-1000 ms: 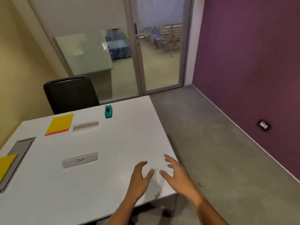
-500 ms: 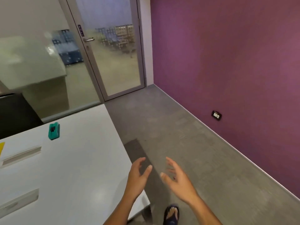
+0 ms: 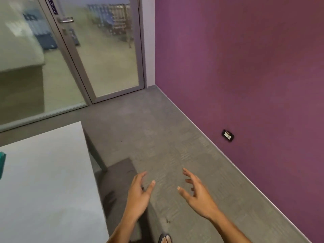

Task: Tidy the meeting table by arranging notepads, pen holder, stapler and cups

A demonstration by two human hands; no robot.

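Your left hand (image 3: 138, 195) and right hand (image 3: 198, 197) hang over the floor, fingers released and grasping nothing; the green stapler (image 3: 2, 163) barely shows at the desk (image 3: 52, 181) edge; you seem between items; turn back and reach

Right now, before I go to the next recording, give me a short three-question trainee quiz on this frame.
1. True or false: the left hand grips the teal item at the picture's left edge.
2. What lies under both hands: (a) the white table, (b) the grey floor, (c) a chair?
3. What is mounted low on the purple wall?

Key:
1. False; it is open and holds nothing, as is the right hand.
2. b.
3. A dark wall socket.
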